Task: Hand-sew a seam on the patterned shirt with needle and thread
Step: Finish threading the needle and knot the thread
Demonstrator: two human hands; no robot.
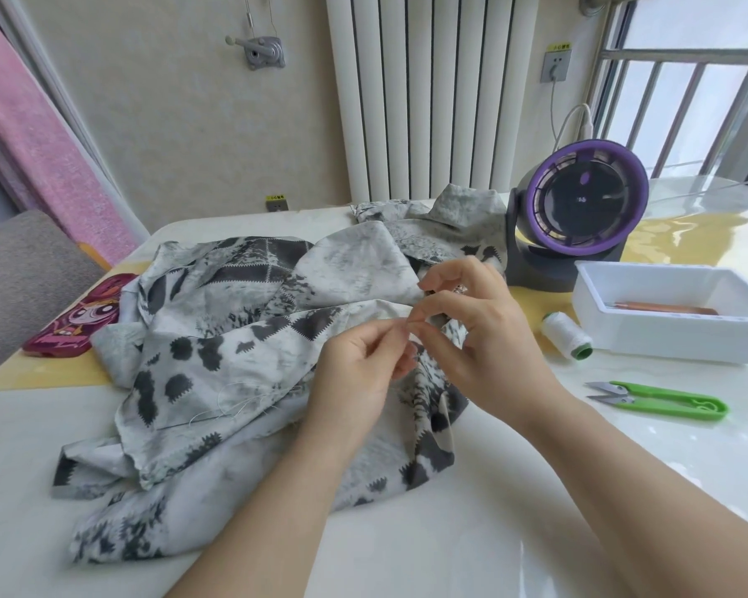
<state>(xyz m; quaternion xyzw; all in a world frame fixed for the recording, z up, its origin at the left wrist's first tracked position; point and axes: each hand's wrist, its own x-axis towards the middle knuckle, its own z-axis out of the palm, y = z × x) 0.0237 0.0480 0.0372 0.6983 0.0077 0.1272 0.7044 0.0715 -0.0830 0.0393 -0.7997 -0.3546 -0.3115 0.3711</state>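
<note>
The grey and white patterned shirt (pixel 234 338) lies crumpled on the white table (pixel 622 468). My left hand (pixel 355 373) and my right hand (pixel 471 334) meet above the shirt's right part, fingertips almost touching. Each hand pinches something very thin between thumb and forefinger; the needle itself is too small to make out. A loose white thread (pixel 242 403) trails over the fabric to the left of my left hand. My right hand's other fingers are curled above a fold of the shirt.
A white thread spool (pixel 566 336) lies right of the shirt, beside a white plastic tray (pixel 674 312). Green thread snips (pixel 661 401) lie nearer me. A purple desk fan (pixel 575 213) stands behind. A pink phone case (pixel 78 317) rests at the left.
</note>
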